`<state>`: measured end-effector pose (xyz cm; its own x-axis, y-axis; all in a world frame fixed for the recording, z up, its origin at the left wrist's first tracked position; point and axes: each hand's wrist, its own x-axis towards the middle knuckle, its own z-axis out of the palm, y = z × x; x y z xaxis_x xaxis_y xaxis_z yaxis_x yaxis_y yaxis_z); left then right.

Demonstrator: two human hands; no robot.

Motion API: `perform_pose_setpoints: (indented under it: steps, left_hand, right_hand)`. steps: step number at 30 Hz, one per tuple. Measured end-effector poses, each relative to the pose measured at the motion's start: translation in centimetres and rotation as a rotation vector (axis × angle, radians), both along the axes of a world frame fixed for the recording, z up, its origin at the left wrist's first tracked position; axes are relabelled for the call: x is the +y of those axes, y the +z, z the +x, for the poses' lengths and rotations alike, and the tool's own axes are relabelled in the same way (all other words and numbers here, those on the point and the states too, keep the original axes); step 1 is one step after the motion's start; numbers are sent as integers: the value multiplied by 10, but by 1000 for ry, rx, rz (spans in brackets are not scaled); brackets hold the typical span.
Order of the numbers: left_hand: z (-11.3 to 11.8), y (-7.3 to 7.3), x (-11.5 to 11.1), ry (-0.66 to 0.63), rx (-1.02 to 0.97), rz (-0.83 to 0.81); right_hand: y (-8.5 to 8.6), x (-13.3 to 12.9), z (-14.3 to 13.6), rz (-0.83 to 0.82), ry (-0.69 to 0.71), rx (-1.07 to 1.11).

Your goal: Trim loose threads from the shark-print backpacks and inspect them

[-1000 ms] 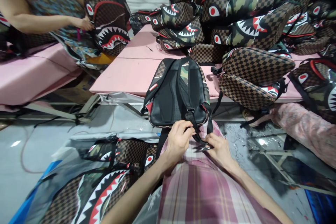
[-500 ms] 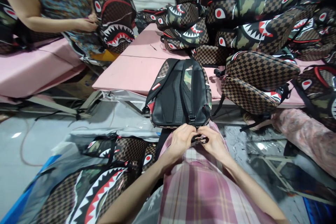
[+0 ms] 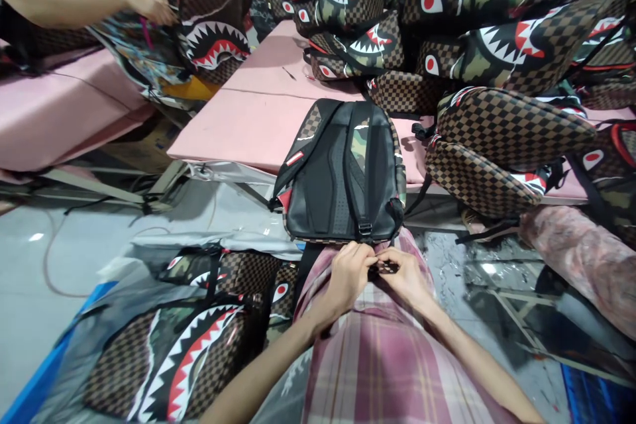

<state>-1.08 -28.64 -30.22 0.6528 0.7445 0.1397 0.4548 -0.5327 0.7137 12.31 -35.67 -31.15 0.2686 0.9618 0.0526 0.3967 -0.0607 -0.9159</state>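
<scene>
A backpack (image 3: 322, 175) rests with its black padded back and shoulder straps facing up. Its upper end lies on the pink table and its lower end overhangs the near edge, toward my lap. Just below that lower end, my left hand (image 3: 352, 271) and my right hand (image 3: 401, 273) meet with fingertips pinched together. Between them is a small black piece (image 3: 387, 266) with light marks, partly covered by the fingers; its exact kind cannot be made out. A pink plaid cloth (image 3: 372, 358) covers my lap beneath both hands.
Checkered shark-mouth backpacks (image 3: 517, 46) are piled at the table's back right. Another backpack (image 3: 511, 146) lies right of mine. More bags (image 3: 183, 351) sit low at my left in grey plastic. Across the pink table (image 3: 238, 126), a co-worker's hand (image 3: 154, 10) touches a bag.
The view has shifted slightly. My hands have drawn closer together, and the small black piece is more covered by my fingers. The co-worker's hands have moved a little beside their bag.
</scene>
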Motion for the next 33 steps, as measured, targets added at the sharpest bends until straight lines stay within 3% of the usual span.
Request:
perform_pose_setpoints:
  steps: [6,9,12,14,17,20,23,27,33]
  left_hand:
    - [7,-13,8,133,-91,-329]
    - [9,-13,11,191,-152,-480]
    - [11,-9,13,226,-253,-635]
    - [12,-5,15,237,-343,-795]
    - [13,0,19,224,-447,-1034]
    - [16,0,22,197,-474,-1162]
    - [20,-4,21,186,-456,-1121]
    - [23,-3,12,199,-409,-887]
    - [17,5,6,156,-153,-608]
  right_hand:
    - [-17,10,1,-23,-125,241]
    - [-23,14,1,-133,-212,509]
    - [-24,15,4,-178,-202,699]
    - [-20,14,8,-168,-136,653]
    - [-10,12,14,-129,-25,416]
    - [-1,8,16,-64,12,183]
    - [2,5,16,-38,43,53]
    - [-5,4,16,-79,3,141]
    - [-22,11,23,-101,9,220]
